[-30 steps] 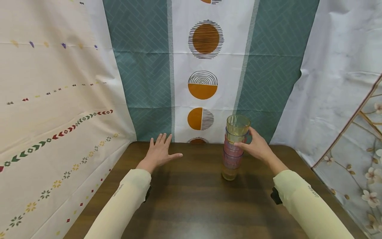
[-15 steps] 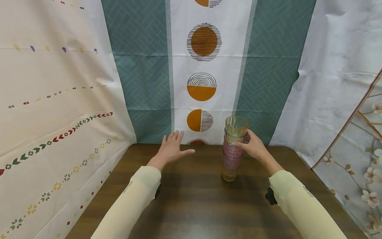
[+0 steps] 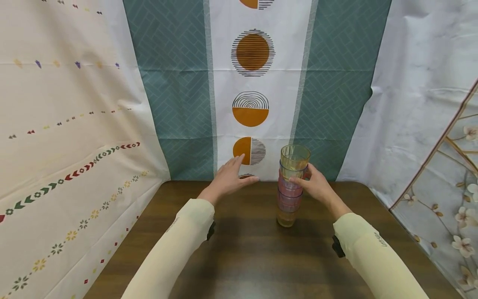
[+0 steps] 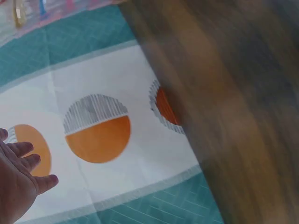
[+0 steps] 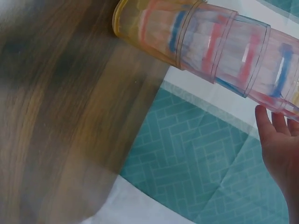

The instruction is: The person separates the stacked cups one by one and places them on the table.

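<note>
A tall stack of nested clear plastic cups [image 3: 289, 195] stands upright on the brown wooden table, right of centre in the head view. Its top and bottom cups are yellow, with pink and blue-rimmed ones between. My right hand [image 3: 318, 187] grips the upper part of the stack from the right, thumb in front. In the right wrist view, the fingertips [image 5: 261, 114] touch the side of the cups [image 5: 224, 51]. My left hand [image 3: 228, 177] hovers to the left of the stack, fingers extended and thumb apart, holding nothing. Part of the stack [image 4: 56, 11] appears at the left wrist view's top edge.
A wooden table [image 3: 246, 249] spreads beneath both arms. Behind it hangs a teal and white cloth [image 3: 175, 104] with orange circles. Patterned cloths cover the left side [image 3: 74, 166] and the right side [image 3: 422, 145].
My left hand has moved to the right, closer to the cups, its fingers now pointing more toward them. The right hand keeps its grip, and the stack stays in place.
</note>
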Action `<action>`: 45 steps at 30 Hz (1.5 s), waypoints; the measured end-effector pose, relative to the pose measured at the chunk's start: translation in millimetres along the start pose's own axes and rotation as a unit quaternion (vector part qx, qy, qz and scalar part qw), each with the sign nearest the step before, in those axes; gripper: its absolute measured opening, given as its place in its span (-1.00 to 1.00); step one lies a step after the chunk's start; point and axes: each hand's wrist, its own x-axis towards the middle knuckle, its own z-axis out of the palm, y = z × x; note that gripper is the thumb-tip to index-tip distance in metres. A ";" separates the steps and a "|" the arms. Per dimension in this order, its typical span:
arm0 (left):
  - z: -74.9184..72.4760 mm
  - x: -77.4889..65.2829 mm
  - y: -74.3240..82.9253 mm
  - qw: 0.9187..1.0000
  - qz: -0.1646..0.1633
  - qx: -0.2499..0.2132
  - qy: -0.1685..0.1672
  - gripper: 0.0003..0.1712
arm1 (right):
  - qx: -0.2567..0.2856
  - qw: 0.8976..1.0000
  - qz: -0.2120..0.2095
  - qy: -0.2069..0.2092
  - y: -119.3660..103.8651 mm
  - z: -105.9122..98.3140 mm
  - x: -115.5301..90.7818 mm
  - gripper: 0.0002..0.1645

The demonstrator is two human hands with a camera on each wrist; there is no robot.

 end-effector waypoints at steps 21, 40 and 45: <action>9.0 33.0 55.2 0.980 0.024 -0.195 -0.018 0.21 | 0.017 1.000 -0.008 -0.002 1.6 1.2 0.1 0.02; 19.9 44.2 91.1 0.969 0.039 -0.242 -0.021 0.15 | 0.052 0.999 0.003 -0.009 -1.8 3.6 -4.5 0.05; 24.5 46.6 95.1 0.967 0.040 -0.252 -0.024 0.11 | 0.056 0.998 0.008 -0.011 -1.8 2.5 -5.5 0.07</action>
